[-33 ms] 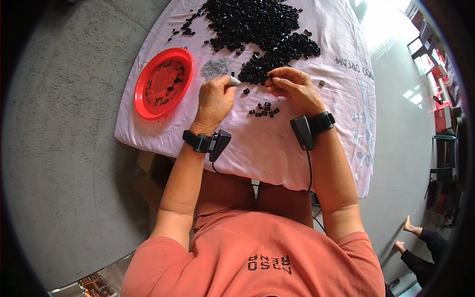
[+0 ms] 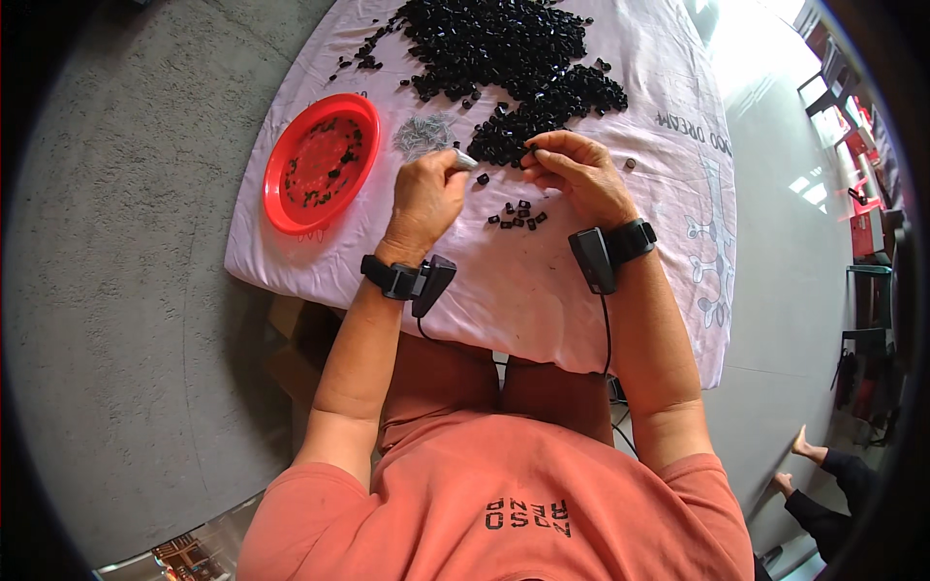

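Left hand [image 2: 429, 191] is narrowed around an unclear pale item [image 2: 465, 161] and right hand [image 2: 584, 176] seemingly pinches a black piece [image 2: 531, 149], both beside the black pile [image 2: 509, 58], where a light, steady pinch should serve best.

There is one left hand [image 2: 426, 198], one right hand [image 2: 589, 182] and two black wrist bands [image 2: 395, 279]. There is one red bowl [image 2: 272, 184], one pink cloth [image 2: 504, 305], one pile of thin silver bits [image 2: 423, 134] and one big heap of black bits [image 2: 499, 53], too many to count.
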`<state>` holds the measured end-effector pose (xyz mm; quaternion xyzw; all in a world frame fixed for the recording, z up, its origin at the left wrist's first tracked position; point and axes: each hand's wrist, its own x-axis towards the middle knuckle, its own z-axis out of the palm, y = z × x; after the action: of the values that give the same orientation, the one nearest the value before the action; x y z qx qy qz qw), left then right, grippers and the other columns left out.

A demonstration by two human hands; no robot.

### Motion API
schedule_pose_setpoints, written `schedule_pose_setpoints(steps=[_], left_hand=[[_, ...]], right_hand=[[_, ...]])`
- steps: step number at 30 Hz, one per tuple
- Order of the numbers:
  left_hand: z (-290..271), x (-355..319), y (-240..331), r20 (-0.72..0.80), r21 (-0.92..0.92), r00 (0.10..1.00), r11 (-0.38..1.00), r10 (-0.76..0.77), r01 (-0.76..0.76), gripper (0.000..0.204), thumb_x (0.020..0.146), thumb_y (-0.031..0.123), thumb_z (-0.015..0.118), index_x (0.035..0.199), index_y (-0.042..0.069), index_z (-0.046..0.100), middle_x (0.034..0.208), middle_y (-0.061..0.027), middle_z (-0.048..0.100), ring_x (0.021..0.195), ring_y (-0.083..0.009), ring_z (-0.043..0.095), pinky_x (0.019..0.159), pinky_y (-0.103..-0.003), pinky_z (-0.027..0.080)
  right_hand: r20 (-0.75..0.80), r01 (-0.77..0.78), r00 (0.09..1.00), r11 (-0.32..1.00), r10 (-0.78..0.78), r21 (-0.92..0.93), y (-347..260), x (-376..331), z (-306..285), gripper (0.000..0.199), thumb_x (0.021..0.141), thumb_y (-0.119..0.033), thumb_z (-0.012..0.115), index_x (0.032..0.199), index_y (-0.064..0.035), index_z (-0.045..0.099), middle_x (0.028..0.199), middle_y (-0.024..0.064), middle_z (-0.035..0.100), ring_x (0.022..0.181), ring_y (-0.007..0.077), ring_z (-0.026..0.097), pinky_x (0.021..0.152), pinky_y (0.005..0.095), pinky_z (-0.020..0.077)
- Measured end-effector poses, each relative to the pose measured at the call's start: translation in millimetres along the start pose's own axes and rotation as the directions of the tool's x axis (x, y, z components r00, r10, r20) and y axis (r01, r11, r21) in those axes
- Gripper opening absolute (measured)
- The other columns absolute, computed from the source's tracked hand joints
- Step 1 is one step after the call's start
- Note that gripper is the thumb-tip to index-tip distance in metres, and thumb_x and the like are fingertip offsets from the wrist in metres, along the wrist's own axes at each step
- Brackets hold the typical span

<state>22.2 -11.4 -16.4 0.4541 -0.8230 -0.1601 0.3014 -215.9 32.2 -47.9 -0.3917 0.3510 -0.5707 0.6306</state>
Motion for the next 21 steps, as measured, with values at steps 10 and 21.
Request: schedule_pose_setpoints(steps=[10,21], left_hand=[[8.5,-8.0,10.3,0.077,-0.015,0.997,1.0,0.026,-0.025,0.01,0.078,0.01,0.069,0.085,0.002,0.068,0.081,-0.0156,0.07,0.075,-0.0349,0.068,0.07,-0.042,0.054],[-19.4,-6.6,-36.5,-0.021,0.07,0.986,0.984,-0.163,0.164,0.012,0.085,0.009,0.067,0.089,-0.002,0.069,0.075,-0.0135,0.071,0.066,-0.0182,0.068,0.064,-0.033,0.051]], right_hand=[[-0.056,0.015,0.998,1.0,-0.016,-0.025,3.0,1.9,0.8,0.02,0.098,-0.009,0.063,0.117,-0.0026,0.068,0.1,0.0082,0.072,0.086,0.0136,0.07,0.072,0.0252,0.0568],[-0.054,-0.007,0.998,1.0,0.006,-0.021,-1.9,-1.6,11.0,0.021,0.099,-0.01,0.063,0.119,-0.0047,0.068,0.098,0.0064,0.072,0.084,0.0118,0.069,0.073,0.024,0.0559]])
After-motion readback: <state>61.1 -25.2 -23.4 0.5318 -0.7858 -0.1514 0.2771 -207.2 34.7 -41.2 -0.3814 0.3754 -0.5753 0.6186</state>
